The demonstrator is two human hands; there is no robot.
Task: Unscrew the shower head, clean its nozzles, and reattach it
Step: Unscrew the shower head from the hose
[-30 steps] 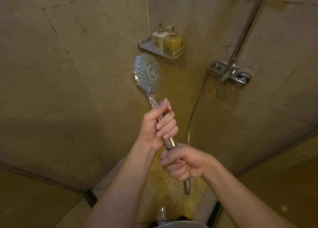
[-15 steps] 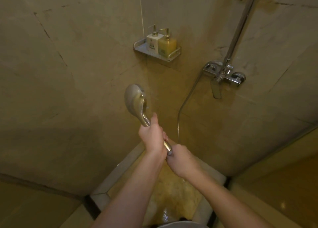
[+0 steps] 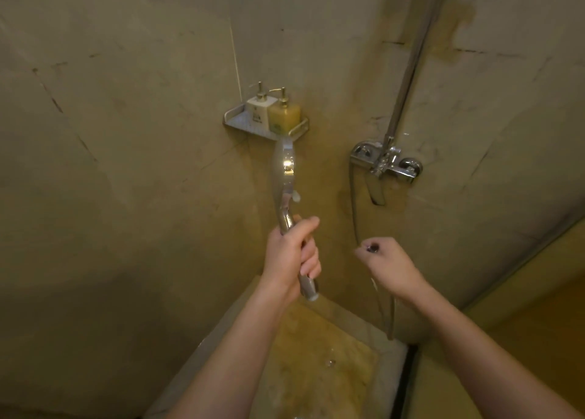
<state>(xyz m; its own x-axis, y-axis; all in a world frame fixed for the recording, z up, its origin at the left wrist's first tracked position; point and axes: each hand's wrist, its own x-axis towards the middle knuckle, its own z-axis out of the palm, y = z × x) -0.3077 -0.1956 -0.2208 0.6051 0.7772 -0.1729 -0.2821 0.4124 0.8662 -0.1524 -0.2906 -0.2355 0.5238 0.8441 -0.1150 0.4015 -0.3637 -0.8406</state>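
- The left hand (image 3: 292,254) was wrapped around the chrome handle of the shower head (image 3: 285,168), gripping it and holding it upright in the middle of the view, the head seen edge-on so its nozzles did not show.
- The handle's lower end (image 3: 309,290) stuck out bare below the fist, with nothing attached to it.
- The right hand (image 3: 391,266) was to the right of the handle and apart from it, its fingers curled around the end of the shower hose (image 3: 373,247), whose dark open fitting showed at the top of the fist.
- The rest of the hose looped up along the far wall to the mixer tap (image 3: 387,162), under the riser pipe (image 3: 411,67).
- On the far wall, just behind the top of the shower head, a small corner shelf (image 3: 234,121) carried a white pump bottle (image 3: 258,110) and a yellow pump bottle (image 3: 285,116) side by side.
- Judging by the gap between handle and hose, the unscrewing step looked finished and cleaning had not begun.
- The next move probably called for freeing the right hand by letting the hose hang, then turning the head until the nozzle face came into view for rubbing.
- The chrome looked slick, so the left hand's hold would likely need to be firm while the head was turned.
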